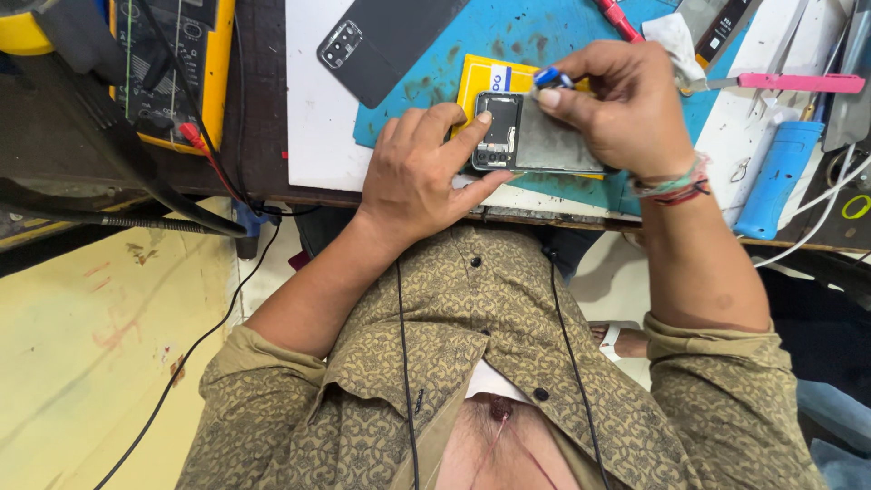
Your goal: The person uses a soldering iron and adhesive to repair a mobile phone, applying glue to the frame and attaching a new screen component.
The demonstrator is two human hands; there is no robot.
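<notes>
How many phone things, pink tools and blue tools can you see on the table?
Phones being worked on: 1, the opened phone under the left hand and right hand
Loose phone back covers: 1, dark grey
Pink tools: 1
Blue tools: 1
Total: 4

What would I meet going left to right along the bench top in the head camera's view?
Yellow multimeter → dark phone back cover → left hand → opened phone → right hand → pink-handled tool.
</notes>
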